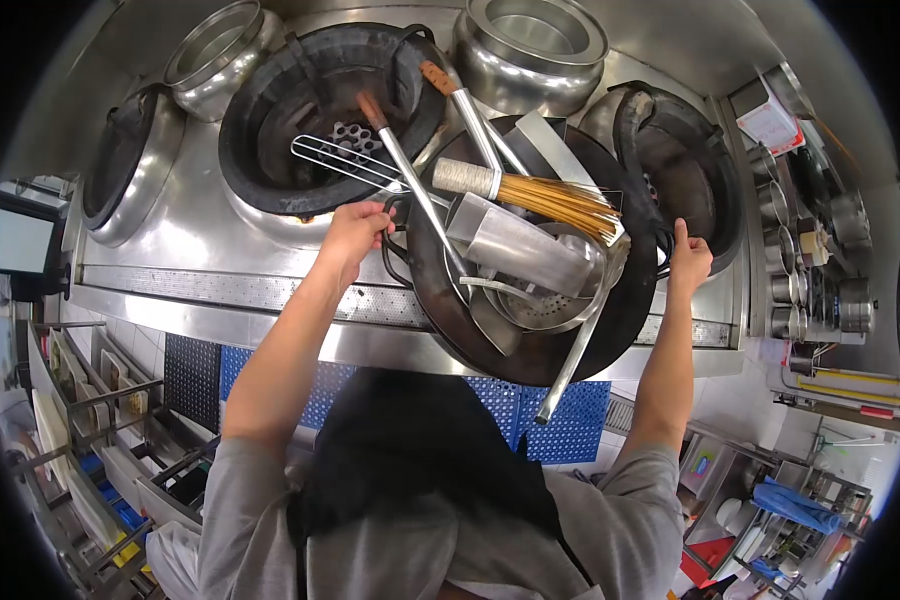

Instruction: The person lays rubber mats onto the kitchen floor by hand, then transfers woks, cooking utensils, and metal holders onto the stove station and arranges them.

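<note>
My left hand (356, 238) is closed at the left loop handle of a large dark wok (430, 310). On the opposite side, my right hand (689, 260) is closed at the other handle, its thumb pointing up. Utensils are piled in the wok: a bamboo wok brush (545, 198) with a pale bound grip, a perforated strainer (540, 309), a rectangular metal container (525, 250) and a wok spatula (492, 325). Two wooden-ended handles lean out towards the back. One metal handle (568, 375) sticks out over the front rim. The pile partly hides the wok's inside.
A black burner ring (245, 130) is behind on the left, another (715, 190) on the right. Lidded steel pots (530, 75) stand along the back. Pans hang at the right wall (790, 260). Blue mats (570, 420) cover the floor by the stove's front edge (230, 325).
</note>
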`<state>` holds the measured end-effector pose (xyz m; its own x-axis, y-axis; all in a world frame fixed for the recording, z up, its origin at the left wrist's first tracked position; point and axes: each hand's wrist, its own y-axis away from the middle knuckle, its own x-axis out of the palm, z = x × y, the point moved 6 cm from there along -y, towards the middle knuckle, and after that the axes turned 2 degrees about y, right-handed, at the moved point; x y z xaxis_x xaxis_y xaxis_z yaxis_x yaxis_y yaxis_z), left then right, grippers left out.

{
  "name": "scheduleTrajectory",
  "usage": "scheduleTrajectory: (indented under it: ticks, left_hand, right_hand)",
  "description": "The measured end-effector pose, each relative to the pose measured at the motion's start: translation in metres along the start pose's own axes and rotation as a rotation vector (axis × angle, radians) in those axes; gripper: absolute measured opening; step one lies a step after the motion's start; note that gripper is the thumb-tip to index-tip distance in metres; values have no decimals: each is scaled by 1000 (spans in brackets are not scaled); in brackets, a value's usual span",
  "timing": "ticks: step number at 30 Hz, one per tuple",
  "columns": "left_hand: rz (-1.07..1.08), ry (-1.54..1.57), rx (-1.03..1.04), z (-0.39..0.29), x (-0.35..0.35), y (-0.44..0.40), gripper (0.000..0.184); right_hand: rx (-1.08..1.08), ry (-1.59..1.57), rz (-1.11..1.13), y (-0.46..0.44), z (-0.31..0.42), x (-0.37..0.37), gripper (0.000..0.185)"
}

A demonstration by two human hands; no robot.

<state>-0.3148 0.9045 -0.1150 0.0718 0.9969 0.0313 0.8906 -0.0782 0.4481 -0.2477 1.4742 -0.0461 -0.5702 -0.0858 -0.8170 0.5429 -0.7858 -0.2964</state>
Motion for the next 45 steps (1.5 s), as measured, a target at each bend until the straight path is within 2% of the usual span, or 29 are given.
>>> scheduleTrajectory:
  ticks: [6,11,14,18,20,25,29,35,41,45]
  left_hand:
    - [-67,5,43,6,2,9,19]
    - [-57,82,97,-12,3,28,22]
    - [-23,125,141,-28,4,42,23]
    - [13,195,171,-46,-1,59,22]
    - [-51,225,192,-51,-16,71,22]
    - [-25,379,320,-88,-54,125,23]
    - [-103,437,400,-86,-132,169,25]
    - [-252,424,469,-67,-239,254,26]
    - [-366,440,464,-50,-536,362,28]
    - [-474,473,461,-37,-631,404,24]
  right_hand:
    - [87,-164,-54,-8,-20,17,59]
    - [131,-560,-23,-12,-21,15,42]
    - [129,-648,-22,-23,-30,2,43]
    - [133,-705,9,-21,-7,-42,42]
    - [153,-663,-26,-5,27,-55,42]
    - [98,-810,98,-5,85,-79,43]
    - [45,-851,184,50,164,-83,42]
    - [-24,-903,317,125,250,-51,40]
    - [-86,-923,451,393,465,-36,36]
    - [-125,-829,526,480,550,-17,39]
